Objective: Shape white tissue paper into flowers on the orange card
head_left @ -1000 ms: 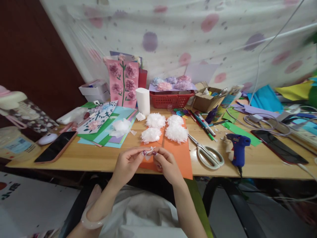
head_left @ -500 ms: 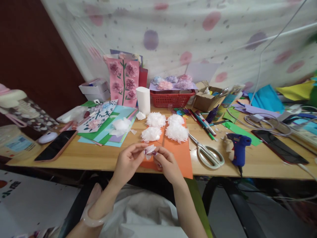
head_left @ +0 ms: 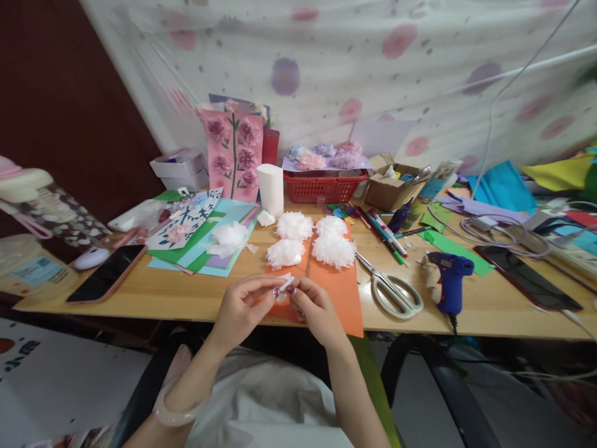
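My left hand (head_left: 247, 306) and my right hand (head_left: 313, 305) meet over the near edge of the desk, both closed. Between their fingertips they pinch a small white piece of tissue paper (head_left: 285, 284). An orange sheet of paper (head_left: 336, 298) lies under and beyond my hands. Several fluffy white tissue-paper flowers (head_left: 334, 249) rest on its far part. To the left, a loose heap of white tissue (head_left: 227, 239) sits on a stack of coloured paper (head_left: 186, 255). Scissors (head_left: 396, 295) with pale handles lie right of the orange sheet.
A white paper roll (head_left: 270, 190) stands behind the flowers, near a red basket (head_left: 326, 186). At right are a blue glue gun (head_left: 450, 280), pens (head_left: 388, 236) and a phone (head_left: 527, 277). Another phone (head_left: 107, 274) lies at left, beside a jar (head_left: 32, 267).
The white tissue piece between my fingertips looks narrower and flatter now. My fingers have shifted slightly, and both hands stay in the same place.
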`<state>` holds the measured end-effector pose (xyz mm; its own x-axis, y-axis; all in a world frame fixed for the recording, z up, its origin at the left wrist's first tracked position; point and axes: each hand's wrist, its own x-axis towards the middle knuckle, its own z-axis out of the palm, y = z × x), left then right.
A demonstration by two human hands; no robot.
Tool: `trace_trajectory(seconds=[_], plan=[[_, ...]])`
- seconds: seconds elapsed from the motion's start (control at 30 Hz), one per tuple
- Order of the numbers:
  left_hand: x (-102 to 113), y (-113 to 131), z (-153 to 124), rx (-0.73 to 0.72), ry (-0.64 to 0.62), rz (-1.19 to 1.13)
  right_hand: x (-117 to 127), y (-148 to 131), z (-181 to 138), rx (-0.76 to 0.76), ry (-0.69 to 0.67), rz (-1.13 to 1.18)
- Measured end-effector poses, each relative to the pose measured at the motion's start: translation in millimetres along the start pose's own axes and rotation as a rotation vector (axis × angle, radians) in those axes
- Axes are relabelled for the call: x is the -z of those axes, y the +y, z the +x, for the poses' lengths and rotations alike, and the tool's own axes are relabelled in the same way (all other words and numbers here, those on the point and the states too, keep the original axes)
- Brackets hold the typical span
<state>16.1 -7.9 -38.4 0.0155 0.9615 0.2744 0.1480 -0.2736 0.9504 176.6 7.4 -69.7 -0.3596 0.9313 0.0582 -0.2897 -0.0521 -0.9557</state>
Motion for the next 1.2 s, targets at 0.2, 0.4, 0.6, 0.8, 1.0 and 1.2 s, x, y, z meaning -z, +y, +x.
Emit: trace_trajectory(seconds=[0.2, 0.4, 0.6, 0.8, 1.0, 1.2], plan=[[-0.9, -5.7, -0.6, 0.021, 0.023, -0.014, -1.6, -1.9, -0.1, 0.014, 0.014, -0.006], [-2.7, -6.3, 1.9, 0.009, 0.037, 0.006, -0.9, 1.3, 0.4, 0.023, 0.006, 0.030], [-2.8, -4.9, 3.0, -0.005, 0.039, 0.001, -0.3, 2.1, 0.9, 0.002, 0.017, 0.054], [-2.7, -4.2, 1.1, 0.006, 0.020, -0.033, -0.5, 0.6, 0.4, 0.018, 0.023, -0.007], [-3.9, -4.2, -1.8, -0.035, -0.008, 0.019, -0.6, 3.1, 1.4, 0.037, 0.068, -0.015], [-3.1, -7.2, 0.2, -0.007, 0.022, 0.014, -0.6, 2.0, 0.7, 0.040, 0.044, 0.009]])
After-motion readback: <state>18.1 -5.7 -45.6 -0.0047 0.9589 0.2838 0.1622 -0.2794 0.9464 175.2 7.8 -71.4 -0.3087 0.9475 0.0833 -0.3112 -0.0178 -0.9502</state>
